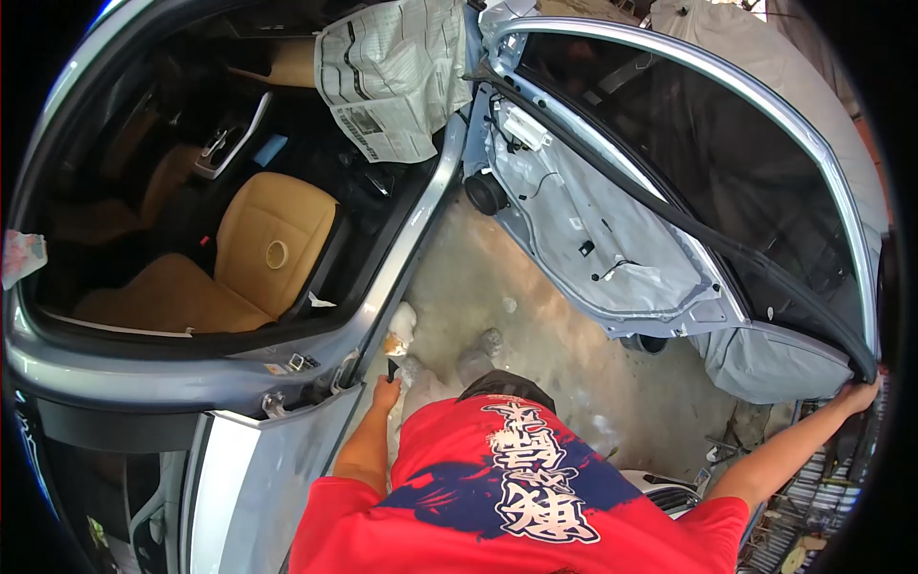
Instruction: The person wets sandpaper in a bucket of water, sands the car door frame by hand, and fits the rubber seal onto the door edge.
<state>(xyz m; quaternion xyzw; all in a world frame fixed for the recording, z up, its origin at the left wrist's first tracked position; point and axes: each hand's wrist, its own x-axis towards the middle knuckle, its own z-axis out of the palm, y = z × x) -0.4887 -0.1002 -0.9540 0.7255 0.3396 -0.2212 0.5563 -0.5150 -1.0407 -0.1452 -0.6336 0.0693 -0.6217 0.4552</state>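
My left hand point(385, 392) is low beside the car's sill, fingers closed around a small black object point(392, 368) whose kind I cannot make out. My right hand point(860, 394) reaches out to the far right, at the rear edge of the opened car door point(535, 215). Its fingers close on the lower end of a black rubber seal strip point(712, 244), which runs diagonally across the door below the window. The door's inner trim is off, showing a grey lining sheet point(564, 225), loose wiring and a speaker point(486, 193).
Tan seats point(277, 234) show inside the car, with a round container point(276, 254) on one. Newspaper point(392, 81) covers the front door-frame area. A white-and-orange cat point(400, 330) is on the floor near my feet. Another door point(253, 488) stands at lower left; grey cloth point(765, 364) hangs behind the front door.
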